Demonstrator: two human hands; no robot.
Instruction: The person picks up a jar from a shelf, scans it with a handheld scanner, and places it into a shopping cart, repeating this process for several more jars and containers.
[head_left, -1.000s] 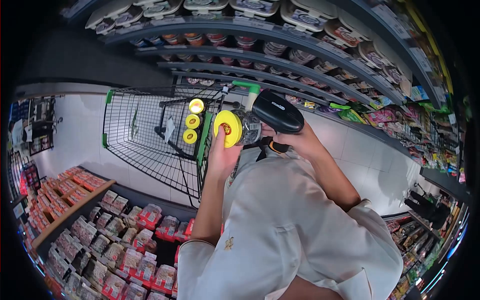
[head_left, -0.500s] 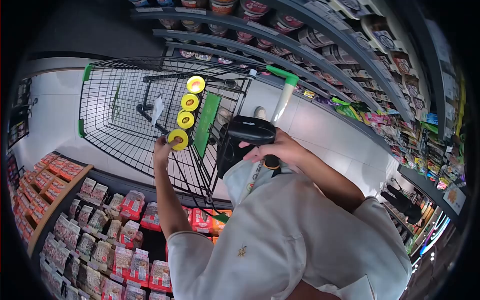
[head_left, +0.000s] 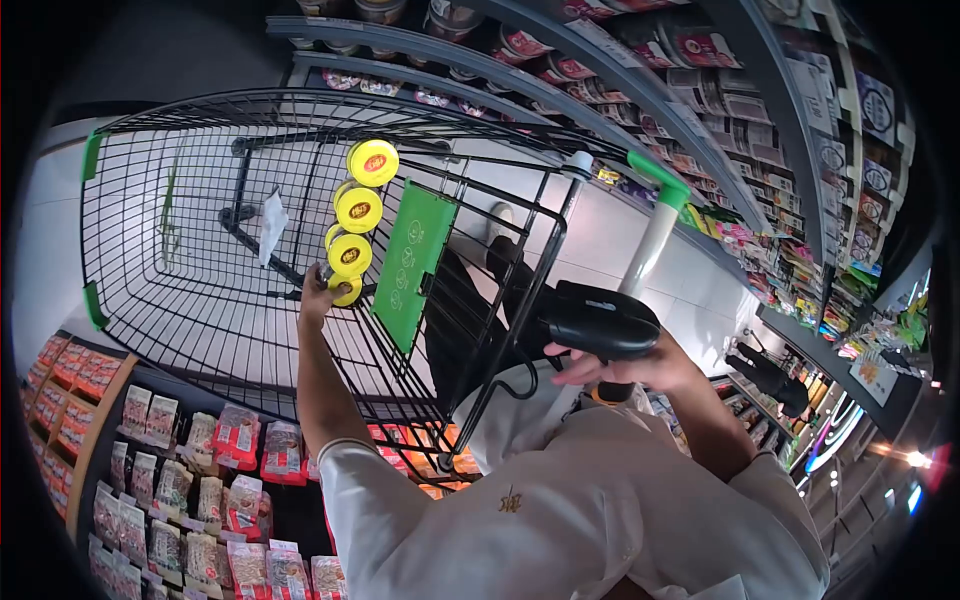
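Since 0.5 s ago, the left hand (head_left: 316, 290) is reaching deeper into the cart (head_left: 180, 260), and the view is tipping down so the basket is filling more of the frame. That hand is closing on the nearest jar (head_left: 345, 291), whose yellow lid is only partly showing past the fingers; it is sitting at the near end of a row with 3 more jars (head_left: 358, 206), all lying on their sides in the cart with lids facing the camera. The row's long axis is running up and away from the hand, toward the cart's far end. The right hand (head_left: 628, 368) is gripping a black scanner (head_left: 595, 318) just beside the cart handle (head_left: 650, 215), well apart from the jars, so the left hand is much the nearer. The held jar's body is hiding behind the hand and wire, and its label is impossible to read. Shelves (head_left: 620, 80) of packaged goods are curving overhead, too distorted to make out.
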